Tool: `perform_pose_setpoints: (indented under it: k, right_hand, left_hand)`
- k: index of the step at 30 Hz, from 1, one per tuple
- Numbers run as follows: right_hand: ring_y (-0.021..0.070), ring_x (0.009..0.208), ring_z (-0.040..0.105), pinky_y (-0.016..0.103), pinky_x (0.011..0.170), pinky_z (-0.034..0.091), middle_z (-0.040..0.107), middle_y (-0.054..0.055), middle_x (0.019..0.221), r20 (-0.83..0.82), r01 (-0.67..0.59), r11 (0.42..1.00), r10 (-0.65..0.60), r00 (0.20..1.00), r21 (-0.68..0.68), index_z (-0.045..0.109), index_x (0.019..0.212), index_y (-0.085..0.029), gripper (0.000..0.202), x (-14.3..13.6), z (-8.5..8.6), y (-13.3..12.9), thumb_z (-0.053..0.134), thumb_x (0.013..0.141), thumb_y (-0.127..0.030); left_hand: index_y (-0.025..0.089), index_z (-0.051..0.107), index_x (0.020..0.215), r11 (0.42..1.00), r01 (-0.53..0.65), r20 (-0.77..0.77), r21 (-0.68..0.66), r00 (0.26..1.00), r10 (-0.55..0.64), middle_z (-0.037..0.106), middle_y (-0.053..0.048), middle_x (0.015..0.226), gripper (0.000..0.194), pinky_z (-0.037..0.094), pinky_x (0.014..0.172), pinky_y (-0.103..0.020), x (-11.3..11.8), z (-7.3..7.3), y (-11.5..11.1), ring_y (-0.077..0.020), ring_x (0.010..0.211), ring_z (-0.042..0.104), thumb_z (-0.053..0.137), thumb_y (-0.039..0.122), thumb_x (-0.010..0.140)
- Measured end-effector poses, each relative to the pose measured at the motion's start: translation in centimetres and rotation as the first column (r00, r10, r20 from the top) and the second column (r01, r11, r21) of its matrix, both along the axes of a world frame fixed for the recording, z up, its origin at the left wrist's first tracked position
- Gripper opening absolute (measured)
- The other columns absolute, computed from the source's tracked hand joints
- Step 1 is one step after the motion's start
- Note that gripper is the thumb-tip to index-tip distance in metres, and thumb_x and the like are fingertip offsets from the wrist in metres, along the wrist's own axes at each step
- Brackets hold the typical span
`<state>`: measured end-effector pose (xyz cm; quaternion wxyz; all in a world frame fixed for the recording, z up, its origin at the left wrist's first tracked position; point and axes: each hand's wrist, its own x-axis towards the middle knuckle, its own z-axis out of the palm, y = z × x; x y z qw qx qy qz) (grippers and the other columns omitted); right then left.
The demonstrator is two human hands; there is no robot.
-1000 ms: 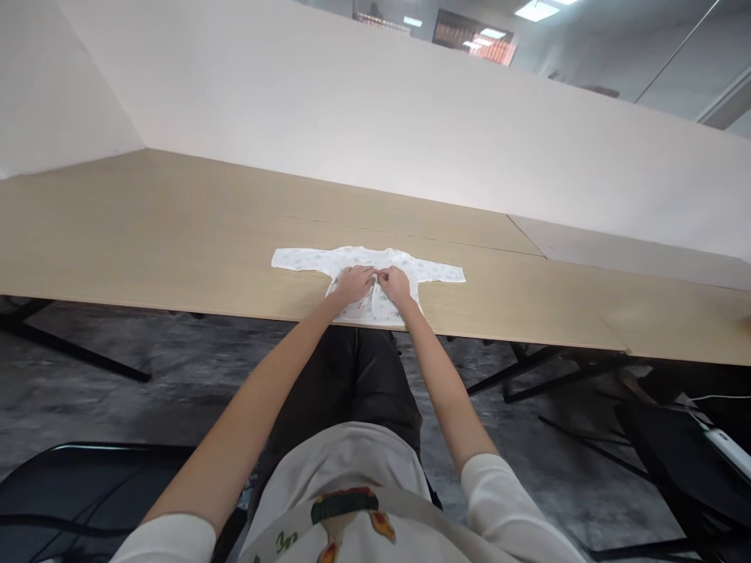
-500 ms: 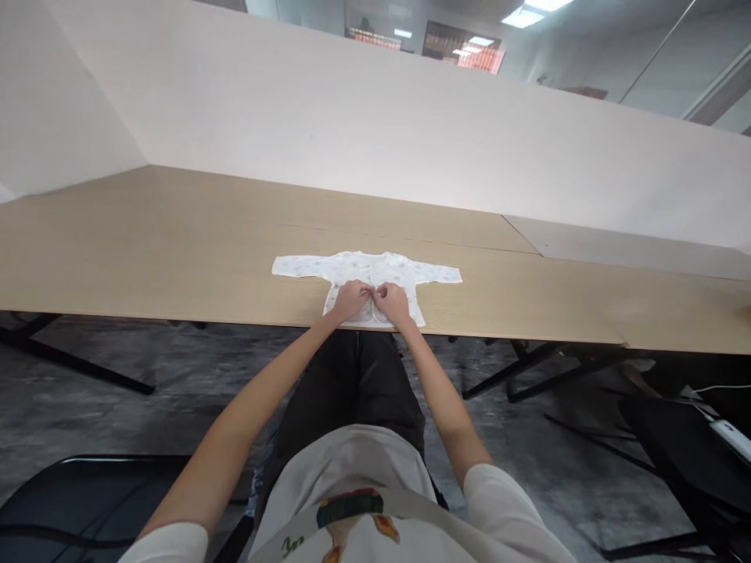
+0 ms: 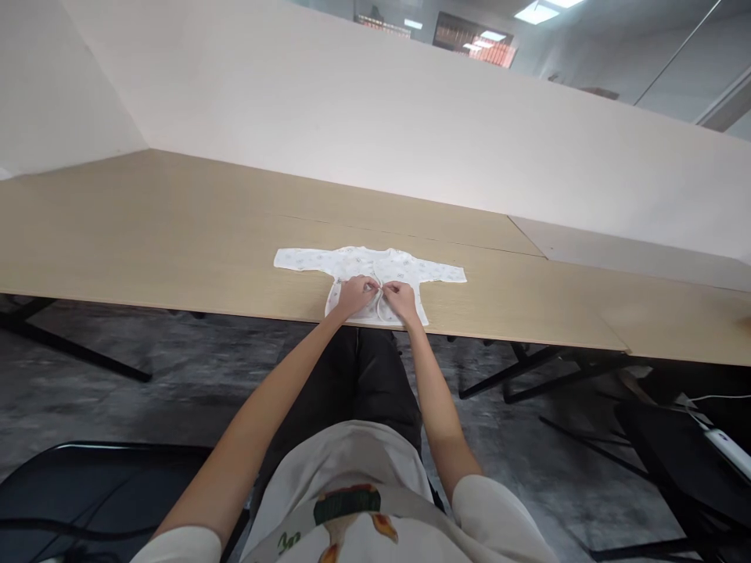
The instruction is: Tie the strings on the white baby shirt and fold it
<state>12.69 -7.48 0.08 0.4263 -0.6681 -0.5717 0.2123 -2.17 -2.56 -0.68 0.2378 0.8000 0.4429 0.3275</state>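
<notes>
A small white baby shirt (image 3: 346,263) with a faint print lies flat on the table, its sleeves spread to both sides and its hem near the front table edge. My left hand (image 3: 357,295) is closed in a pinch at the middle of the shirt's front. Close beside it, my right hand (image 3: 401,299) pinches at the same front opening, fingertips nearly meeting the left ones. A thin white tie or edge curves down below the fingers. The exact bit of cloth between the fingertips is too small to make out.
The wood-coloured table (image 3: 193,227) runs wide to both sides, with a white partition (image 3: 352,117) behind it. A black chair (image 3: 106,485) stands at the lower left. Another dark chair (image 3: 657,446) at the right has a white power strip (image 3: 727,450) by it.
The view has tilted and shifted slightly. Both hands stay at the shirt's front, with small finger movements and the fingertips slightly farther to the right. The shirt stays spread out.
</notes>
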Motion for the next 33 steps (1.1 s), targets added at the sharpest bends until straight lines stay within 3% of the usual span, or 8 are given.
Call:
perform_pose_setpoints:
  k: [6, 14, 18, 24, 33]
  right_hand:
    - [0.0167, 0.073, 0.065, 0.024, 0.069, 0.047, 0.073, 0.002, 0.073, -0.047, -0.015, 1.0, 0.015, 0.999, 0.0, 0.075, 0.076, -0.017, 0.026, 0.0, 0.0, -0.2, 0.052, 0.081, -0.028]
    - [0.0169, 0.07, 0.064, 0.025, 0.068, 0.048, 0.072, 0.003, 0.074, -0.031, -0.032, 0.999, 0.033, 0.999, 0.022, 0.075, 0.082, -0.018, 0.02, -0.3, 0.1, -0.4, 0.059, 0.078, -0.029]
    - [0.0162, 0.069, 0.063, 0.025, 0.067, 0.047, 0.071, 0.002, 0.072, 0.029, -0.025, 1.0, 0.024, 0.999, 0.019, 0.074, 0.082, -0.017, 0.017, -0.6, 0.6, -0.8, 0.059, 0.077, -0.025]
    - [0.0157, 0.07, 0.062, 0.025, 0.068, 0.043, 0.069, 0.001, 0.07, 0.11, 0.007, 0.999, -0.003, 0.994, -0.036, 0.071, 0.076, -0.018, 0.011, -0.9, 1.0, -0.9, 0.06, 0.077, -0.022]
    - [0.0151, 0.07, 0.058, 0.025, 0.069, 0.04, 0.065, -0.001, 0.069, 0.117, 0.04, 0.999, -0.036, 0.993, -0.029, 0.066, 0.074, -0.019, 0.011, -1.0, 0.7, -0.5, 0.057, 0.08, -0.02]
  left_hand:
    - [0.018, 0.072, 0.089, 0.995, 0.057, 0.138, -0.076, 0.989, -0.046, 0.076, -0.006, 0.09, 0.018, 0.052, 0.089, -0.033, -0.2, 0.2, -0.2, -0.0202, 0.088, 0.069, 0.059, 0.027, 0.082]
    - [0.019, 0.072, 0.086, 0.994, 0.032, 0.203, -0.105, 0.979, -0.01, 0.077, -0.006, 0.092, 0.02, 0.054, 0.089, -0.034, -0.2, 0.4, -0.5, -0.0217, 0.09, 0.071, 0.058, 0.032, 0.084]
    - [0.018, 0.072, 0.086, 0.992, 0.055, 0.206, -0.111, 0.978, -0.031, 0.077, -0.007, 0.089, 0.022, 0.054, 0.087, -0.033, -0.2, 0.5, -0.6, -0.022, 0.089, 0.072, 0.062, 0.037, 0.083]
    - [0.018, 0.07, 0.094, 0.995, 0.034, 0.154, -0.09, 0.988, -0.02, 0.077, -0.006, 0.088, 0.02, 0.053, 0.087, -0.033, -0.4, 0.1, -0.3, -0.0206, 0.085, 0.072, 0.061, 0.022, 0.077]
    - [0.017, 0.072, 0.092, 0.999, 0.042, 0.126, -0.032, 0.991, -0.038, 0.077, -0.007, 0.091, 0.02, 0.053, 0.087, -0.032, -0.3, -0.4, 0.1, -0.02, 0.087, 0.071, 0.058, 0.02, 0.078]
